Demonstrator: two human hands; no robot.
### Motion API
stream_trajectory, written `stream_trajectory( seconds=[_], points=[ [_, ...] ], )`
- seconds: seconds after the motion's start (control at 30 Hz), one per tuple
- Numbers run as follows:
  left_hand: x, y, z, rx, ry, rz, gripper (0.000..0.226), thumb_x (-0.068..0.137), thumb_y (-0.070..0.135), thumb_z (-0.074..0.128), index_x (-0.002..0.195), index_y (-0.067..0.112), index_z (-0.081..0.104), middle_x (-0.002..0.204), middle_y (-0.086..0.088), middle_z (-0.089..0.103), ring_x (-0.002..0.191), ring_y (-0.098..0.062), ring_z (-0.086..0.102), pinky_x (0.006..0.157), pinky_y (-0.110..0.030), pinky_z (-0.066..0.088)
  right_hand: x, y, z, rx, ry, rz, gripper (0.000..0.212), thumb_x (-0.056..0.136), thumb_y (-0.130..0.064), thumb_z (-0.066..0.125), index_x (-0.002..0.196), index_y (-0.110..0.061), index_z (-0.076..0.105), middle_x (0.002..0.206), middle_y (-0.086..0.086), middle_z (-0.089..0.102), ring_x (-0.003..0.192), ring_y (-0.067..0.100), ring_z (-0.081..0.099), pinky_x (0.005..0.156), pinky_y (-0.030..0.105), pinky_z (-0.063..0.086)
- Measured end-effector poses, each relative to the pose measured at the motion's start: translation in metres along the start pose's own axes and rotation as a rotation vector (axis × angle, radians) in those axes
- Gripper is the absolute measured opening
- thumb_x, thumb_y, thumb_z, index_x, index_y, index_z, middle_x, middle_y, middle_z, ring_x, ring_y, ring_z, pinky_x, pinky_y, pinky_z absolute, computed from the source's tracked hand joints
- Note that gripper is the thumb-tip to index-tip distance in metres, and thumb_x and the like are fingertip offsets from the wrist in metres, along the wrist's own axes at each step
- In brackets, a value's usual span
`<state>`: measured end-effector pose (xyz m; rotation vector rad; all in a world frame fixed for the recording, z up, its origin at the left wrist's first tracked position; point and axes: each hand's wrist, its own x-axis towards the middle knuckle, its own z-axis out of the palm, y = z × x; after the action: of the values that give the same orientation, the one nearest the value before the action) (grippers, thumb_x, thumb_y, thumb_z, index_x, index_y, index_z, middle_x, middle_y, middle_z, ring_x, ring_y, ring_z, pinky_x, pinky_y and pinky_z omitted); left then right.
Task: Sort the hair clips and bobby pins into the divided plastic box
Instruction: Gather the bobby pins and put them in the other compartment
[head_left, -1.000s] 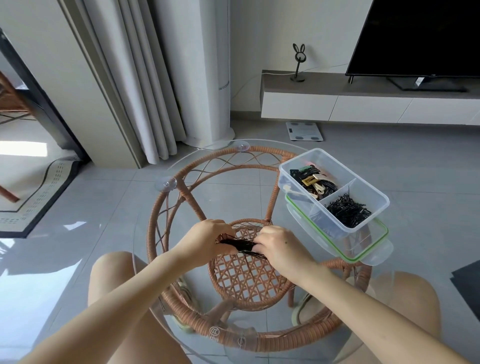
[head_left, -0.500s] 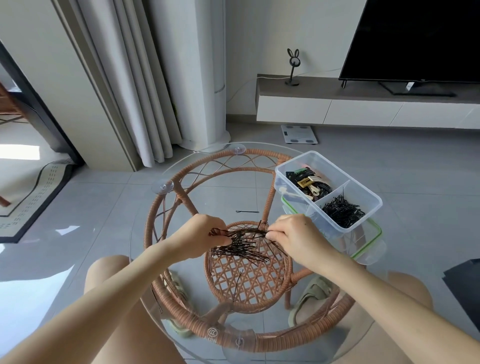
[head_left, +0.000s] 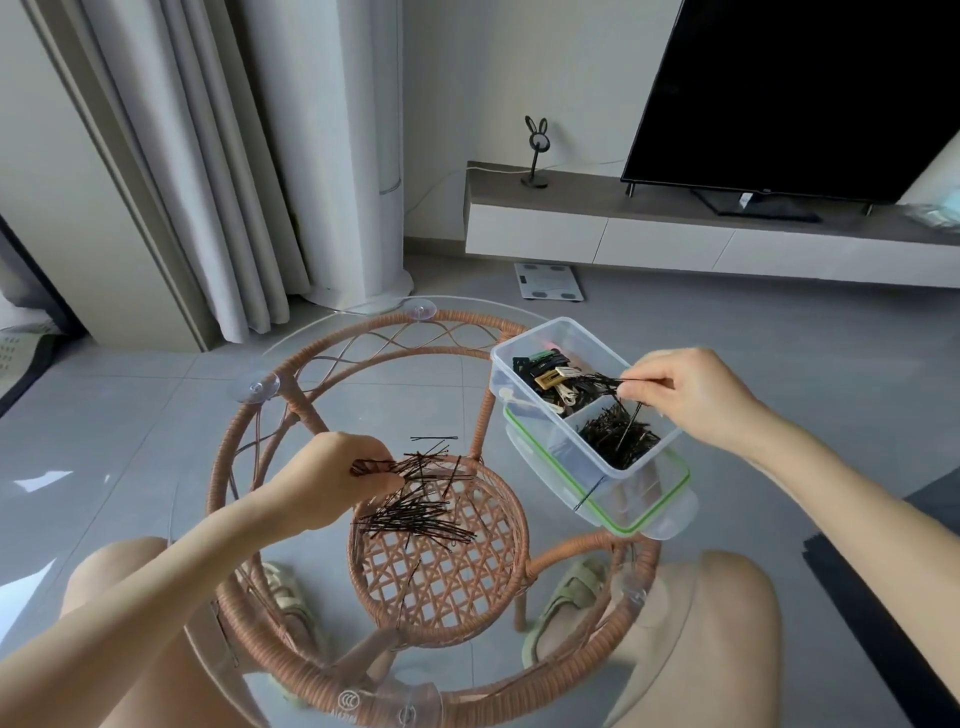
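A clear divided plastic box (head_left: 524, 347) stands at the right of the glass table. Its far compartment holds hair clips (head_left: 545, 375); its near one holds a heap of black bobby pins (head_left: 618, 439). My right hand (head_left: 691, 397) hovers over the box, pinching a few bobby pins that hang above the near compartment. My left hand (head_left: 335, 480) rests on the table and grips one end of a loose pile of black bobby pins (head_left: 418, 501) spread on the glass. One single pin (head_left: 434, 439) lies apart behind the pile.
The box sits on its green-rimmed lid (head_left: 644, 512). The round glass top (head_left: 311, 358) lies on a rattan frame (head_left: 457, 714) with suction cups (head_left: 257, 387). My knees and sandals show below the glass. A TV stand (head_left: 675, 228) and scale (head_left: 548, 280) are beyond.
My right hand left the pile and moved up and right over the box with a few pins. My left hand stayed on the pile, which now lies spread out.
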<state>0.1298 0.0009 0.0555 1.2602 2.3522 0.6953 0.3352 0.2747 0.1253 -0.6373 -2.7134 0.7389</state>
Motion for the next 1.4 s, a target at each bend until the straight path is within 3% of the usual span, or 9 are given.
stream_trajectory(
  seconds=[0.13,0.47,0.57,0.7,0.83,0.97,1.13,1.23,1.4],
  points=[
    [0.003,0.015,-0.001,0.005,0.008,0.038,0.008,0.08,0.032,0.067,0.078,0.024,0.063,0.074,0.007,0.068,0.071,-0.013,0.063,0.07,-0.028,0.052,0.008,0.032,0.009,-0.134,-0.114,-0.078,0.011,0.084,-0.009,0.064,0.088,-0.005,0.073,0.082,-0.001,0.063,0.077,0.013,0.059,0.078,0.026,0.041],
    [0.025,0.066,0.0,0.001,-0.026,0.119,0.018,0.082,0.034,0.064,0.088,0.017,0.068,0.076,0.009,0.065,0.068,-0.002,0.058,0.058,-0.012,0.045,0.015,0.046,0.015,-0.363,-0.38,-0.133,0.02,0.084,-0.038,0.06,0.1,-0.031,0.071,0.069,-0.025,0.05,0.087,0.007,0.044,0.076,0.027,0.039],
    [0.042,0.103,0.008,-0.041,-0.001,0.213,0.024,0.084,0.031,0.063,0.086,0.008,0.067,0.081,-0.006,0.069,0.073,-0.02,0.062,0.066,-0.029,0.048,0.014,0.044,0.011,-0.312,-0.342,-0.122,0.022,0.087,-0.03,0.059,0.106,-0.024,0.07,0.072,-0.025,0.048,0.089,0.006,0.045,0.078,0.022,0.035],
    [0.07,0.159,0.035,-0.013,0.049,0.239,0.031,0.086,0.026,0.061,0.068,0.002,0.054,0.062,-0.006,0.05,0.062,-0.024,0.044,0.05,-0.028,0.029,0.005,0.048,-0.001,-0.096,-0.197,0.062,0.023,0.085,-0.01,0.063,0.106,-0.016,0.07,0.098,-0.011,0.066,0.093,0.006,0.058,0.085,0.019,0.04],
    [0.097,0.19,0.071,0.095,0.063,0.13,0.046,0.089,0.025,0.057,0.053,0.011,0.032,0.056,-0.003,0.041,0.066,-0.027,0.045,0.058,-0.03,0.031,-0.002,0.054,-0.004,-0.01,-0.015,0.168,0.024,0.087,-0.002,0.054,0.104,-0.009,0.07,0.086,0.003,0.07,0.066,0.001,0.058,0.071,0.018,0.045],
    [0.11,0.203,0.089,0.237,-0.004,0.099,0.025,0.088,0.021,0.059,0.084,-0.003,0.06,0.096,-0.019,0.067,0.091,-0.035,0.062,0.065,-0.033,0.04,-0.01,0.061,-0.006,-0.012,0.093,0.228,0.031,0.087,0.003,0.046,0.106,-0.006,0.068,0.088,0.006,0.068,0.07,0.009,0.06,0.07,0.023,0.048],
    [0.115,0.204,0.09,0.406,-0.16,0.178,0.047,0.092,0.035,0.05,0.057,0.004,0.042,0.057,-0.005,0.044,0.069,-0.027,0.05,0.061,-0.032,0.038,-0.019,0.052,-0.009,-0.069,0.106,0.205,0.026,0.088,-0.002,0.051,0.107,-0.008,0.068,0.1,0.008,0.071,0.085,0.015,0.063,0.08,0.023,0.045],
    [0.117,0.2,0.077,0.439,-0.244,0.224,0.041,0.097,0.031,0.038,0.073,0.003,0.056,0.062,-0.007,0.048,0.074,-0.028,0.051,0.063,-0.035,0.039,-0.026,0.034,-0.009,-0.106,0.148,0.146,0.017,0.084,-0.01,0.062,0.096,-0.011,0.073,0.093,0.003,0.074,0.082,0.014,0.065,0.08,0.021,0.045],
    [0.106,0.178,0.048,0.09,-0.152,0.265,0.016,0.083,0.023,0.062,0.087,0.013,0.073,0.081,-0.001,0.064,0.076,-0.019,0.058,0.07,-0.025,0.044,-0.055,-0.012,0.011,-0.029,0.081,0.091,0.015,0.078,-0.028,0.069,0.072,-0.015,0.073,0.064,-0.001,0.07,0.06,0.015,0.061,0.062,0.028,0.047]
  ],
)
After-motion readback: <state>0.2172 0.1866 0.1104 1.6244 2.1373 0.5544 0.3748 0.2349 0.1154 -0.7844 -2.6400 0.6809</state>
